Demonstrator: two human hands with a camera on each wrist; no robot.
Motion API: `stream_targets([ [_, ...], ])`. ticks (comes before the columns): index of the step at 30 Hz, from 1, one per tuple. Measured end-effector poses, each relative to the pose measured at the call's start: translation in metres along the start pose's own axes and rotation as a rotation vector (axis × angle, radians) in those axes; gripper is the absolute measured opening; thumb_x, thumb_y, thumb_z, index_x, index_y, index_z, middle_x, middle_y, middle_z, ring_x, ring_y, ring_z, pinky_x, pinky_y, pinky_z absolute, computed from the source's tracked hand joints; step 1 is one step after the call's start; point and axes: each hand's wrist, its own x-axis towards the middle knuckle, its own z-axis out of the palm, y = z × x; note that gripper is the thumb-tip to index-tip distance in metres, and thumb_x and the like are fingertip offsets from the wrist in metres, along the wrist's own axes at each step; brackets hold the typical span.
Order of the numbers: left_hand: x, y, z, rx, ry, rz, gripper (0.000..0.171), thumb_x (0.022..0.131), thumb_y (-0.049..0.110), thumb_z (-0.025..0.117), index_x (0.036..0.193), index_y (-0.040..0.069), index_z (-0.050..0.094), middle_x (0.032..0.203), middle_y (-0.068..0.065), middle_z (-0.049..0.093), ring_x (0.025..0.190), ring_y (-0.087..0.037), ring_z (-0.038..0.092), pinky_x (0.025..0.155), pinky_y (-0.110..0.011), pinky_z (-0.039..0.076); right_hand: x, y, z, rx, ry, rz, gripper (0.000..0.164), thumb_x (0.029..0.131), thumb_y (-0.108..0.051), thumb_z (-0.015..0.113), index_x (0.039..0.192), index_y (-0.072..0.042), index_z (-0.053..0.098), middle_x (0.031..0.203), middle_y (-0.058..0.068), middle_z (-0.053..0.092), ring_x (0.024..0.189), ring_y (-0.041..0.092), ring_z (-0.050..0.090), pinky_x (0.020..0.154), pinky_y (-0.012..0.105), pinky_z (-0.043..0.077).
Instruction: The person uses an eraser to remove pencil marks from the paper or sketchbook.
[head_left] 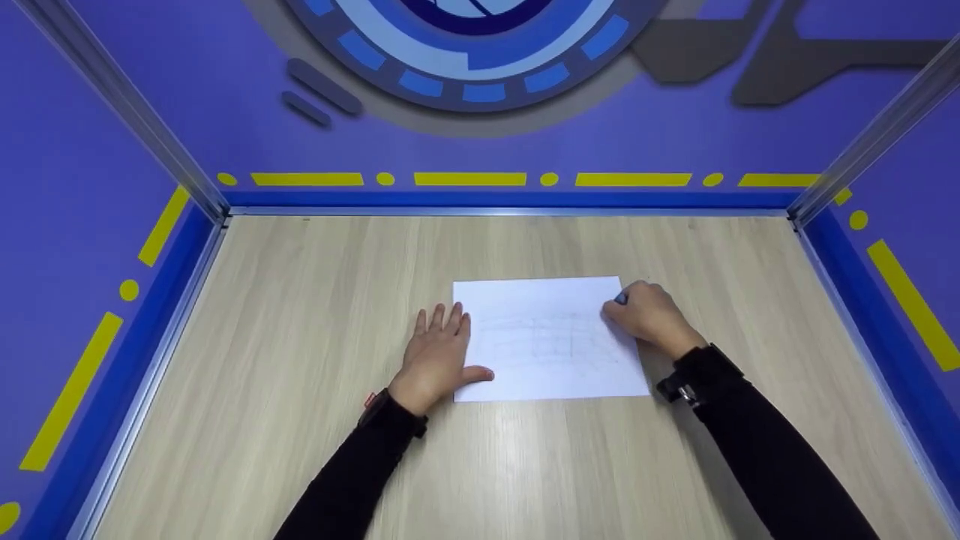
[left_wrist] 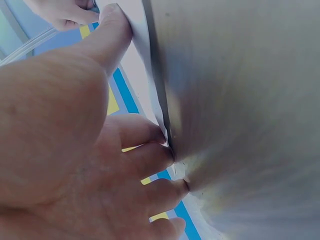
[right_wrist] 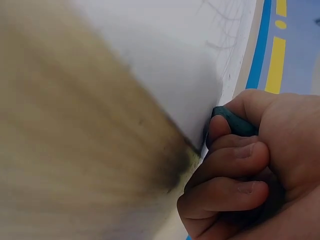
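We count 1 L hand (head_left: 435,360) & 1 R hand (head_left: 651,315); 1 white paper sheet (head_left: 536,300); 1 dk teal object (right_wrist: 236,123); 2 blk sleeves (head_left: 334,480); 2 blk wrist straps (head_left: 706,367); 1 wood-grain tabletop (head_left: 322,300); 3 wall panels (head_left: 922,187); 2 metal corner posts (head_left: 124,97). On back panel (head_left: 210,112) we tally 4 yellow bars (head_left: 470,179) & 4 yellow dots (head_left: 549,179); on L panel (head_left: 60,187), 2 ea.

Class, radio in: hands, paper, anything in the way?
Left hand spread, thumb on paper. Right hand grips small dark object at paper's right edge. Paper faintly marked; nothing else overlaps it.

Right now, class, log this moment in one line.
left hand: touching left edge of paper; right hand: holding dark object; paper: faint grey lines
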Motion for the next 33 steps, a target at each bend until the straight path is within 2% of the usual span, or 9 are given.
stream_targets([
  [6, 0.001, 0.001, 0.001, 0.0, -0.011, -0.01, 0.114, 0.093, 0.073, 0.074, 0.171, 0.0, 0.035, 0.183, -0.021, 0.023, 0.172, -0.047, 0.019, 0.14, -0.065, 0.011, -0.002, 0.003, -0.004, -0.007, -0.023, 0.007, 0.035, 0.098, -0.036, 0.062, 0.072, -0.012, 0.06, 0.087, 0.013, 0.061, 0.079, 0.028, 0.058, 0.066, 0.035, 0.042],
  [10, 0.002, 0.002, 0.001, 0.006, -0.011, -0.01, 0.115, 0.093, 0.074, 0.074, 0.171, -0.001, 0.035, 0.183, -0.022, 0.024, 0.171, -0.047, 0.02, 0.14, -0.065, 0.012, -0.004, 0.001, -0.005, -0.021, -0.042, 0.018, 0.034, 0.1, -0.037, 0.06, 0.082, -0.008, 0.065, 0.091, 0.014, 0.062, 0.083, 0.029, 0.059, 0.069, 0.036, 0.043],
  [16, 0.002, 0.001, 0.0, 0.009, -0.012, -0.007, 0.114, 0.093, 0.073, 0.074, 0.171, -0.001, 0.036, 0.183, -0.022, 0.025, 0.171, -0.048, 0.02, 0.14, -0.065, 0.013, -0.004, -0.002, -0.005, 0.04, -0.095, 0.009, 0.042, 0.102, -0.038, 0.059, 0.068, -0.017, 0.047, 0.069, 0.0, 0.047, 0.064, 0.019, 0.048, 0.059, 0.032, 0.038],
  [19, 0.002, 0.001, 0.0, 0.024, -0.015, -0.009, 0.115, 0.093, 0.074, 0.074, 0.171, -0.001, 0.036, 0.183, -0.022, 0.025, 0.171, -0.047, 0.02, 0.14, -0.064, 0.014, -0.004, -0.01, -0.001, 0.085, -0.124, -0.005, 0.046, 0.105, -0.04, 0.06, 0.066, -0.019, 0.046, 0.063, -0.004, 0.045, 0.058, 0.015, 0.045, 0.056, 0.03, 0.037],
  [24, 0.003, 0.001, 0.002, 0.032, -0.014, -0.009, 0.114, 0.093, 0.074, 0.074, 0.171, -0.001, 0.036, 0.183, -0.022, 0.025, 0.171, -0.047, 0.021, 0.14, -0.064, 0.014, -0.005, -0.041, 0.01, 0.101, -0.131, -0.044, 0.046, 0.104, -0.041, 0.06, 0.066, -0.019, 0.048, 0.065, -0.004, 0.047, 0.06, 0.016, 0.048, 0.058, 0.031, 0.04],
  [28, 0.003, 0.0, 0.003, 0.022, 0.0, 0.001, 0.114, 0.093, 0.073, 0.075, 0.17, -0.002, 0.038, 0.182, -0.023, 0.027, 0.171, -0.048, 0.023, 0.14, -0.065, 0.015, -0.002, -0.078, 0.023, 0.071, -0.111, -0.095, 0.044, 0.102, -0.04, 0.062, 0.065, -0.019, 0.049, 0.067, -0.002, 0.046, 0.065, 0.019, 0.049, 0.062, 0.033, 0.041],
  [33, 0.003, -0.001, 0.001, 0.031, 0.019, 0.008, 0.113, 0.092, 0.073, 0.075, 0.169, -0.002, 0.04, 0.181, -0.023, 0.03, 0.169, -0.049, 0.026, 0.139, -0.065, 0.017, 0.002, -0.131, 0.047, 0.015, -0.102, -0.159, 0.041, 0.101, -0.037, 0.065, 0.066, -0.019, 0.055, 0.073, 0.001, 0.056, 0.073, 0.022, 0.056, 0.068, 0.034, 0.047],
])
